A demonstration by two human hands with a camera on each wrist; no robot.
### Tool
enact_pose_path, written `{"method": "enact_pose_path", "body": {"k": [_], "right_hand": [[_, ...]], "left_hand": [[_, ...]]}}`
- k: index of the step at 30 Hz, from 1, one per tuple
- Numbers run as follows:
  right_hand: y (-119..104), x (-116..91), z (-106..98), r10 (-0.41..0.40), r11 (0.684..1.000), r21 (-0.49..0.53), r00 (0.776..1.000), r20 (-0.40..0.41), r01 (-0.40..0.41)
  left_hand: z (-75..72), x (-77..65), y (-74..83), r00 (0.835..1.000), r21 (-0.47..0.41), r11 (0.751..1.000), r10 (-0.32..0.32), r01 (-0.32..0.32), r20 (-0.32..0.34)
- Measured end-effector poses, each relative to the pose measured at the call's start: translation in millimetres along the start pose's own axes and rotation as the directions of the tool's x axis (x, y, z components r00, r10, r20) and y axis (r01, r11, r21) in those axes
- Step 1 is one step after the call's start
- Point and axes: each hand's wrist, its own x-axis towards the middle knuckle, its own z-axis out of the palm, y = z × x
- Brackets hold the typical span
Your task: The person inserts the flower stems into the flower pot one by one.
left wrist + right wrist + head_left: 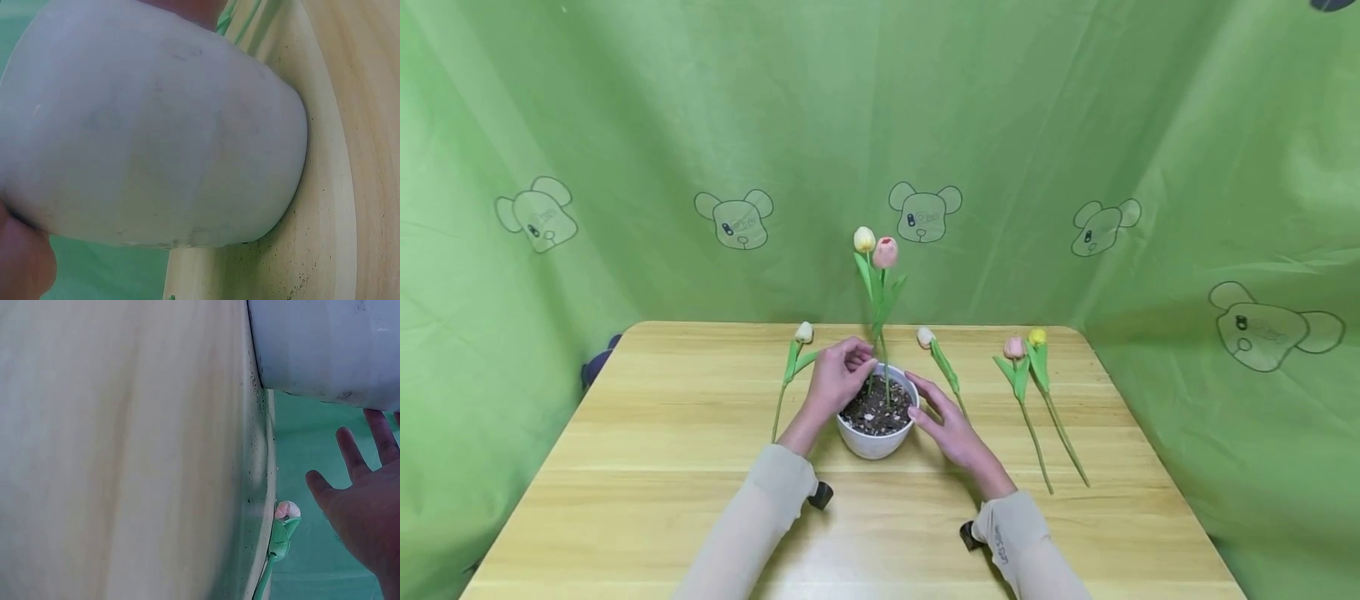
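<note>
We have the desk [625, 508] w/ the pot [874, 447] standing mid-desk; take it as clock centre. Full of soil [880, 423], it's prob. the heavy item; wall looks stiff & smooth, poss. slippery, so we'd steady it wide, at 3 & 9 o'clock under the rim. Our right grip [946, 429] is spread, approx. 3-4 o'clock, fingers against rim & side, not clamped. Our left grip [837, 379], approx. 10 o'clock, is curled & seems to pinch the cream tulip [864, 240] low on its stem. That & the pink tulip [885, 252] stand in the soil, heads at 12. Both look artificial: v. light, bendy stems, softish leaves. We'd hold stems below the leaves; tugging heads may bend them. Loose-looking soil might let them lean.
</note>
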Motion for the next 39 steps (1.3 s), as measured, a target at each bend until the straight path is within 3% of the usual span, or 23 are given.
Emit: {"method": "enact_pose_path", "body": {"k": [9,28,39], "right_hand": [[2,1,0,-0.012,1.000,0.001,1.000,0.002,0.012],[-2,0,1,-0.008,1.000,0.002,1.000,0.001,0.008],[-1,0,1,-0.010,1.000,0.011,1.000,-0.005,0.010]], "left_hand": [[0.2,0.9,-2.1,0.999,0.005,1.000,0.007,-0.007,-0.053],[-0.4,2.7,-3.3,0.998,-0.067,0.996,0.052,-0.055,-0.044],[-16.7,-0.6,5.1,0.999,-0.081,0.996,0.017,-0.021,-0.046]]}}
